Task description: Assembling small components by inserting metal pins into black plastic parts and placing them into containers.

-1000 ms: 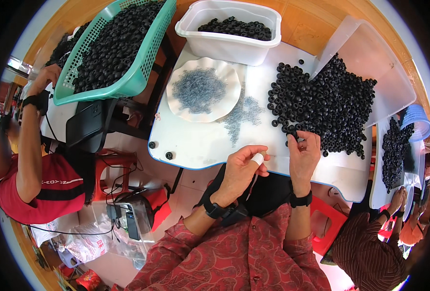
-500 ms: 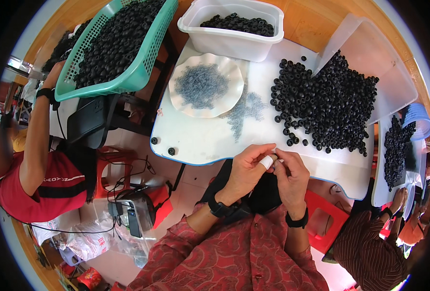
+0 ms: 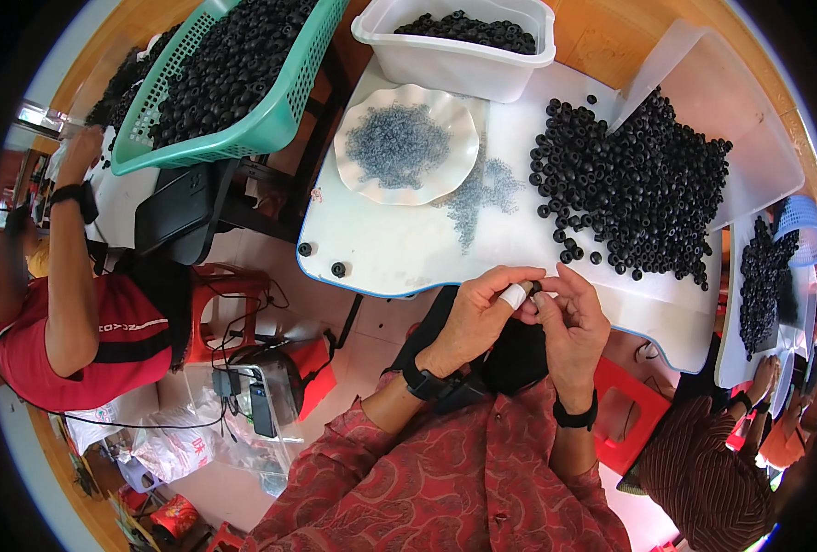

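Over the table's near edge, my left hand (image 3: 475, 322) and my right hand (image 3: 571, 336) meet, fingertips pinched together. Between them is a small dark ring-shaped piece (image 3: 534, 288), resembling the black pieces on the table; fingers partly cover it. White wrapping (image 3: 514, 295) covers the tip of my left thumb. Ahead and to the right spreads a pile of black ring-shaped pieces (image 3: 629, 184). A white wavy-rimmed plate (image 3: 466, 152) holds many tiny translucent grey rings (image 3: 397, 143), with more scattered beside it. Two single black pieces (image 3: 338, 270) lie near the table's left corner.
A white tub (image 3: 463, 70) of black pieces stands at the back. A translucent bin (image 3: 749, 138) lies tipped behind the pile. At left is a full green basket (image 3: 275, 124), with a person in a red shirt (image 3: 31, 345) below. Another person (image 3: 703, 469) sits at right.
The view has shifted slightly, so the table sits higher and further right. My hands stay together, and the dark piece between my fingertips shows more clearly. The left-hand person's arm has moved.
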A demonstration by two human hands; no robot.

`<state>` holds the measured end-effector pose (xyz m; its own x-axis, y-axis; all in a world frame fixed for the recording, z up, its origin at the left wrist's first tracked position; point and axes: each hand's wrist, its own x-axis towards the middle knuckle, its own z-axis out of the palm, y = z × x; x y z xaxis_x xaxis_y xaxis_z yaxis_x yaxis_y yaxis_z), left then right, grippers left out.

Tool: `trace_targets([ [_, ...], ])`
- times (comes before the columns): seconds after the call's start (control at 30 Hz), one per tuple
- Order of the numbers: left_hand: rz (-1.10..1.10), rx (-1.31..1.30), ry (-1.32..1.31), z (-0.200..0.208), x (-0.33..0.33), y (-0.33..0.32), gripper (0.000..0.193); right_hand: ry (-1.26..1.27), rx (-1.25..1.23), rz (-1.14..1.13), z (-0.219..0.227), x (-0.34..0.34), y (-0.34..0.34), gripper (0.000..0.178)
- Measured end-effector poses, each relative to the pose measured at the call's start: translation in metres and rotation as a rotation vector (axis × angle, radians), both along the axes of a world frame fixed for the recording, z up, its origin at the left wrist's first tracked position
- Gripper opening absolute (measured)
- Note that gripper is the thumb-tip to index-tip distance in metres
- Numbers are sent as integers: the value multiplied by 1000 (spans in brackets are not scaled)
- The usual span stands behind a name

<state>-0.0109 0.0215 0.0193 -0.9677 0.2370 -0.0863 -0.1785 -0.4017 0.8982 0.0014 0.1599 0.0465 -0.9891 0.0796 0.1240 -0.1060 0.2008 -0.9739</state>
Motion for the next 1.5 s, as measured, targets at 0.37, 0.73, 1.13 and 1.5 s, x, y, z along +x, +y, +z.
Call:
trace_targets([
  [0.37,-91,320,-193,-8,4,-3,27,-156,-128,-49,7,0,2,26],
  [0.73,-135,541,-269,-16,4,-3,28,-221,-178,-29,8,-2,1,24],
  [1.13,-89,348,-237,-14,5,-3,27,-331,-219,-65,5,-6,2,24],
  [1.5,73,380,-261,-16,9,-14,22,-259,-138,21,10,-17,-19,15],
])
